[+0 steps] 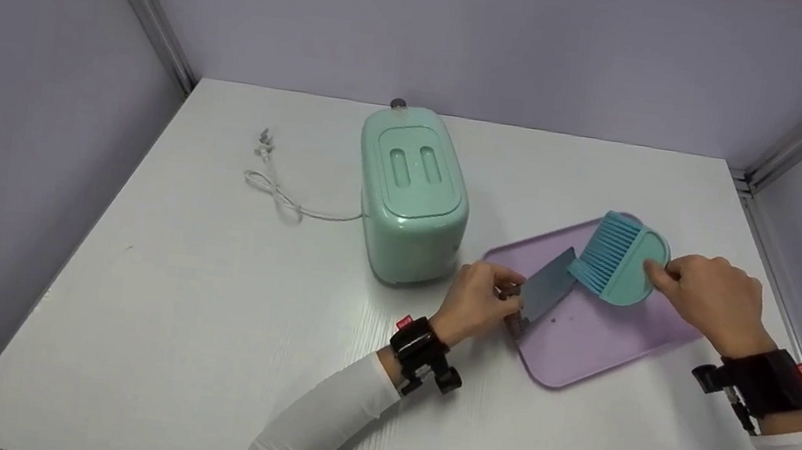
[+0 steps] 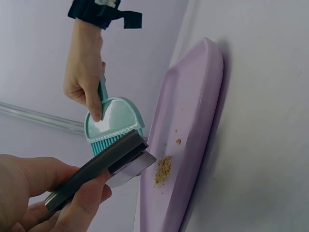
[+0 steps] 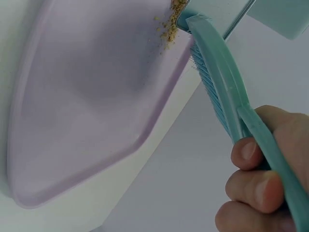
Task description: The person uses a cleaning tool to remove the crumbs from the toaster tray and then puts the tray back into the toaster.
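Note:
My left hand (image 1: 475, 303) pinches the dark edge of a flat grey crumb tray (image 1: 547, 287), which is tilted above a lilac tray (image 1: 578, 358). With the right hand (image 1: 715, 300) I grip the handle of a teal hand brush (image 1: 635, 274). In the head view the brush's bristles meet the far end of the crumb tray. A small heap of yellow-brown crumbs (image 2: 163, 171) lies on the lilac tray beneath, with a few loose bits around it. The crumb tray's upper face is mostly hidden in the left wrist view.
A mint-green toaster (image 1: 413, 249) with two slots in its lid stands left of the lilac tray. Its white cord (image 1: 312, 212) runs left to a plug (image 1: 265, 140). Walls enclose the white table (image 1: 208, 324) at the back and sides.

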{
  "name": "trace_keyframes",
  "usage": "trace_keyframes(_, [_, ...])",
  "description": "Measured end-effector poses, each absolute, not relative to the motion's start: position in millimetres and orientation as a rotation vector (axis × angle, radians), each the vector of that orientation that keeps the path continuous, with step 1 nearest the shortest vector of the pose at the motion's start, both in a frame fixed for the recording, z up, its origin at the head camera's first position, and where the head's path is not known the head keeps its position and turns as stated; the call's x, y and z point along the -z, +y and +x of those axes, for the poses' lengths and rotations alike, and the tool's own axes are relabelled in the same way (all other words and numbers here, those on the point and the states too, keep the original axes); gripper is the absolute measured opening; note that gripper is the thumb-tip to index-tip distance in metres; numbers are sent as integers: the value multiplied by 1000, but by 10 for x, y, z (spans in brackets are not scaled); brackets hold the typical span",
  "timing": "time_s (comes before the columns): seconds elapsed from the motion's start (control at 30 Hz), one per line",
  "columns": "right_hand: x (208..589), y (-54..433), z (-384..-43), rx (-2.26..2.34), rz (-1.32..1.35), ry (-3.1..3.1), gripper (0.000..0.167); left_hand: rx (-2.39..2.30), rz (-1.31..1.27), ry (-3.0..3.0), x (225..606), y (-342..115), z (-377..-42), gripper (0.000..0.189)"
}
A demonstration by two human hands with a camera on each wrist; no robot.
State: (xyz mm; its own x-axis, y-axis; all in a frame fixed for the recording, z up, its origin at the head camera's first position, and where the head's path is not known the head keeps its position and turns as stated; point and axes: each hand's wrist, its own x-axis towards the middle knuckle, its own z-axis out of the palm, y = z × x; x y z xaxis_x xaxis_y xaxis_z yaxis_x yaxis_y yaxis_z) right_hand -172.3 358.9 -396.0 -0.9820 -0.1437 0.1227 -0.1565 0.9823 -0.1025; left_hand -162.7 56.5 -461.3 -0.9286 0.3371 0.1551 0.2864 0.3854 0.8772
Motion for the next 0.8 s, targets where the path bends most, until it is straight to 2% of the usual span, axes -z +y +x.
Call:
trace_keyframes(0.4, [3767,3631,-1640,-249,148,-3064,56,-1587,589,2654,4612,543,-1643,25])
trace_keyframes(0.6, [3735,3507,-1664,-342,189,-3065,47,-1600,579,2638,4605,548,-1639,25])
trace_keyframes(0.8, [3799,3409,-1666,-358,218,-3066,46,-1606,568,2607,4590,554,-1633,26])
